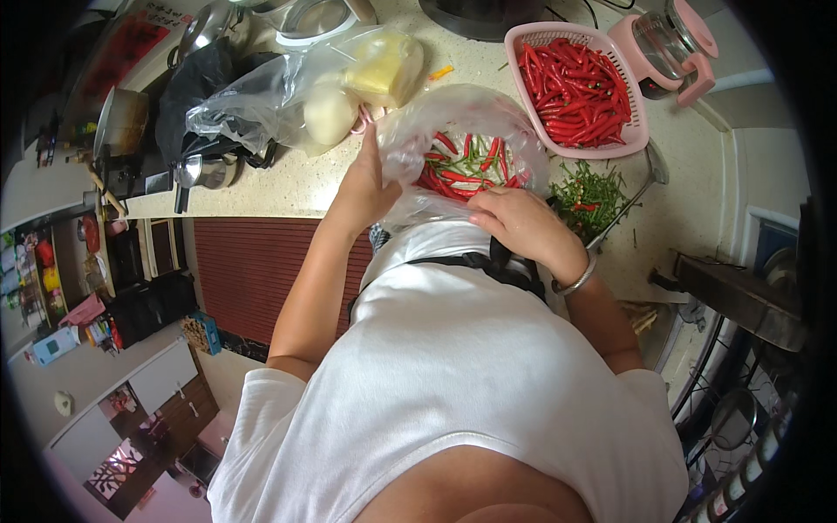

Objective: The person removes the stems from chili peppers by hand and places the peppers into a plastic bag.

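A clear plastic bag [523, 124] lies spread on the speckled counter, its mouth facing up. Inside it are red chilli peppers [458, 176] with green stems. My left hand [367, 186] is at the bag's left side, fingers extended and thumb apart, next to the crumpled plastic. At the bag's near right rim, my right hand [523, 216] has its fingers bent over the nearest chillies. Whether it grips one is hidden. A pink plastic basket [644, 140] full of red chillies [579, 98] stands beyond, to the right. Green stems [588, 196] lie in a pile right of the bag.
Left of the bag lies another clear bag [281, 104] holding a pale round item and a yellow block. A metal-handled utensil [621, 219] lies by the stem pile. A pink coffee maker [654, 55] stands at back right, a pot [121, 124] at far left.
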The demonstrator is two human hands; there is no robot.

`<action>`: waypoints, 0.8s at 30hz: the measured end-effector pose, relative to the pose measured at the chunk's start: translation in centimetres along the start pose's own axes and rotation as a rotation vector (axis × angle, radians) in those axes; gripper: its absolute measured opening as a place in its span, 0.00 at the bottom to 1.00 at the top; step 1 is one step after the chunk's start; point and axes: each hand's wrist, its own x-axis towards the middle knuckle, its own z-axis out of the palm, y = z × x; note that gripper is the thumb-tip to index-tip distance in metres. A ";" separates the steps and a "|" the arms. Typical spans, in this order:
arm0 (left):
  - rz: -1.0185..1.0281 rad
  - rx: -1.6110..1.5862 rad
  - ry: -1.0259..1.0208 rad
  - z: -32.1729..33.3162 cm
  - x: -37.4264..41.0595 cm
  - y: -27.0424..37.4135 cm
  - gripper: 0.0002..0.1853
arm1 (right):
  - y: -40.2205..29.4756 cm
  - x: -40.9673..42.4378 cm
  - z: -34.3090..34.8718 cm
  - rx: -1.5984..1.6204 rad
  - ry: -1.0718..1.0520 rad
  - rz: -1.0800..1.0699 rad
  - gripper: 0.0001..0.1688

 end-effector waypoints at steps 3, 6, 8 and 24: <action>0.192 -0.418 -0.006 -1.0 0.0 5.2 0.46 | -0.9 -0.2 -1.8 0.095 0.043 0.022 0.12; 0.160 -0.406 0.052 -1.9 -1.5 7.6 0.45 | -1.7 0.1 -3.0 0.266 0.036 0.190 0.15; 0.141 -0.257 0.107 -1.8 -0.9 5.4 0.46 | -1.5 0.8 -2.9 0.417 0.051 0.356 0.15; 0.298 1.105 0.047 1.7 2.0 -0.7 0.23 | 3.4 8.5 4.3 -0.233 0.085 0.420 0.33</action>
